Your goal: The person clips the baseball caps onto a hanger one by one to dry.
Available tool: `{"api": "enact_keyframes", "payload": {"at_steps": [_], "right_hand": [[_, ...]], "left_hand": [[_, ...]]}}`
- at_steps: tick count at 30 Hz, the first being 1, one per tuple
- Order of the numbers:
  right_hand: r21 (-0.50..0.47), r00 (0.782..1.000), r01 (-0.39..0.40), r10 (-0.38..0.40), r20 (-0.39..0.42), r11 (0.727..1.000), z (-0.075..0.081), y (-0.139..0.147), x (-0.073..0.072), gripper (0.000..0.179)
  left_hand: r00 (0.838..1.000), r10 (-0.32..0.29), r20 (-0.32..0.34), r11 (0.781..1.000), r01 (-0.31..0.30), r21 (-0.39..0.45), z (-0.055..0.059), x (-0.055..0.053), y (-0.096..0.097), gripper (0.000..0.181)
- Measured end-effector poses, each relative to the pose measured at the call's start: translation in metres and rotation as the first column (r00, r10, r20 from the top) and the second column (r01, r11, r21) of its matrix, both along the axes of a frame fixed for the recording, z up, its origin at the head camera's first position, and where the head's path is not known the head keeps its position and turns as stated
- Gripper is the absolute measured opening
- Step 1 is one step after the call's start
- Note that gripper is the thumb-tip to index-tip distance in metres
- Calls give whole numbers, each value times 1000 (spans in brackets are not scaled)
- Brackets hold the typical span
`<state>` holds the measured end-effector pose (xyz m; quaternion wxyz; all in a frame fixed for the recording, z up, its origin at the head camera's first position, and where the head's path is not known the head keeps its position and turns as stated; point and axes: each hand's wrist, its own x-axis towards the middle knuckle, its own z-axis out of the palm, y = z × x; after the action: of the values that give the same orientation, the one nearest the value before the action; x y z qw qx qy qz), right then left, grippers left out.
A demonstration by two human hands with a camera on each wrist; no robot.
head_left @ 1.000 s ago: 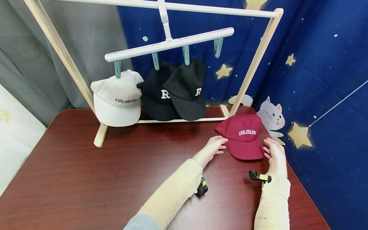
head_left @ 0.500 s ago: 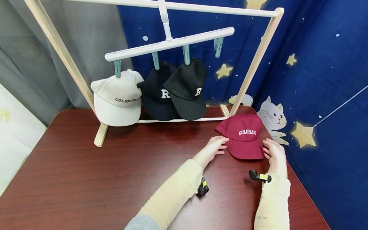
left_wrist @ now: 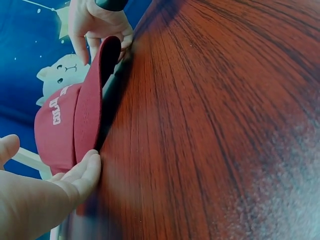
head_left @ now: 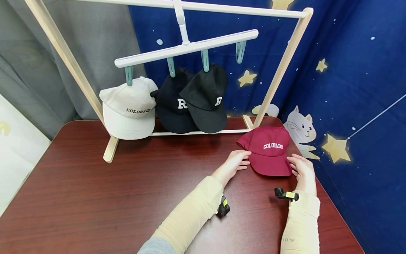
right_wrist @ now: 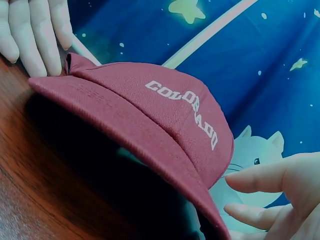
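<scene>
A maroon baseball cap (head_left: 269,150) lettered COLORADO rests on the table (head_left: 127,197) at the right, its brim toward me. My left hand (head_left: 234,164) is at the cap's left side; in the left wrist view its straight fingers touch the brim's edge, and the thumb stands apart. At the right of the cap, my right hand (head_left: 303,171) has its fingertips at or very near the brim's side. Its fingers (right_wrist: 260,177) look extended in the right wrist view. Whether they touch the cap I cannot tell.
Behind stands a wooden rack (head_left: 279,67) with a white hanger bar (head_left: 190,48). Teal clips hold a white cap (head_left: 130,109), a navy cap (head_left: 172,102) and a black cap (head_left: 207,100). One teal clip (head_left: 240,52) at the right holds nothing. A blue curtain (head_left: 364,169) borders the table's right edge.
My right hand's fingertips have moved slightly left toward the cap's brim. The left hand and the maroon cap stay nearly in place.
</scene>
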<state>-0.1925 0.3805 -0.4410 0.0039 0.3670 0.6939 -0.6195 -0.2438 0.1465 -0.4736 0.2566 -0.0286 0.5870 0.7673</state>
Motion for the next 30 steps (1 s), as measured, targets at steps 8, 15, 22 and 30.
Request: {"api": "enact_keyframes", "payload": {"at_steps": [8, 15, 22, 30], "right_hand": [[70, 998, -61, 59, 33, 996, -3, -2, -1, 66], [124, 994, -113, 110, 26, 986, -3, -4, -3, 66], [135, 992, -124, 122, 22, 983, 0, -5, -3, 67], [95, 985, -167, 163, 46, 981, 2, -5, -2, 75]], "left_hand": [[999, 11, 34, 1000, -11, 9, 11, 6, -5, 43], [999, 22, 42, 1000, -22, 15, 16, 9, -6, 43], [997, 38, 66, 999, -40, 35, 17, 10, -8, 41], [994, 66, 82, 996, -70, 46, 16, 4, -13, 38]]}}
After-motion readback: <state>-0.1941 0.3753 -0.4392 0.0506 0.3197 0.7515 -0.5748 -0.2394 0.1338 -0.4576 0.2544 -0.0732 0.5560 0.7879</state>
